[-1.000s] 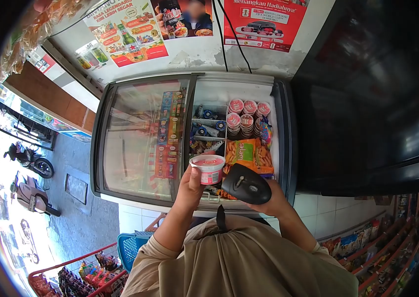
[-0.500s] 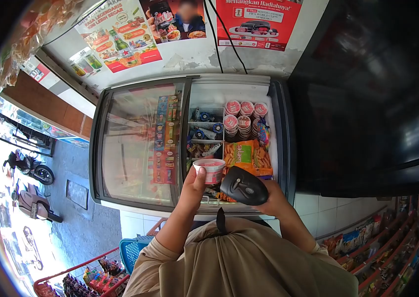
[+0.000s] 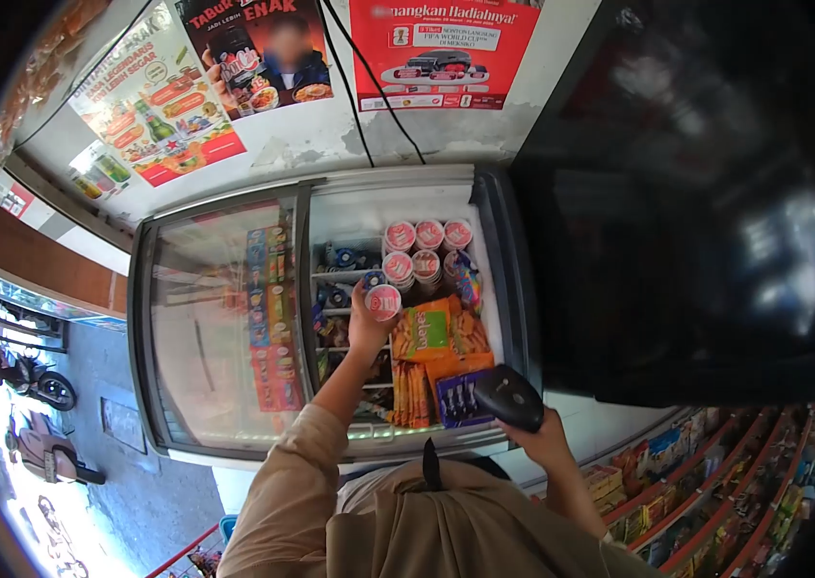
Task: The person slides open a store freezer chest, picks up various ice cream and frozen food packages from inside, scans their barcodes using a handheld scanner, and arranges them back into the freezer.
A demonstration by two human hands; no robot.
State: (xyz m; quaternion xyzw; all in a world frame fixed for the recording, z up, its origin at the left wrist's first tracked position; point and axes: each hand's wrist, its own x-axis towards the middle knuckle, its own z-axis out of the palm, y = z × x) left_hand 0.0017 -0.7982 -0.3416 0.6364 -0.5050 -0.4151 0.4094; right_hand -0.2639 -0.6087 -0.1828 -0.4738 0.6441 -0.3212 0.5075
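Over the open half of the chest freezer, my left hand (image 3: 367, 328) is closed around an ice cream cup (image 3: 384, 303) with a pink and white lid facing up. Several stacked cups with similar lids (image 3: 426, 234) stand just beyond it. My right hand (image 3: 544, 440) grips a black handheld barcode scanner (image 3: 510, 396) near the freezer's front right corner. Orange snack bags (image 3: 426, 332) lie between the two hands, with a purple pack (image 3: 462, 397) close to the scanner. The fingers under the scanner are partly hidden.
A sliding glass lid (image 3: 215, 318) covers the freezer's left half. White dividers (image 3: 345, 279) split the left of the opening. A large dark glossy cabinet (image 3: 677, 289) borders it on the right. Shelves of packets (image 3: 706, 482) stand at lower right; motorbikes (image 3: 41, 448) are outside.
My left hand has carried the cup forward into the freezer, towards the stacked cups, and tilted its lid into view. My right hand has drawn the scanner back and right. The view has shifted.
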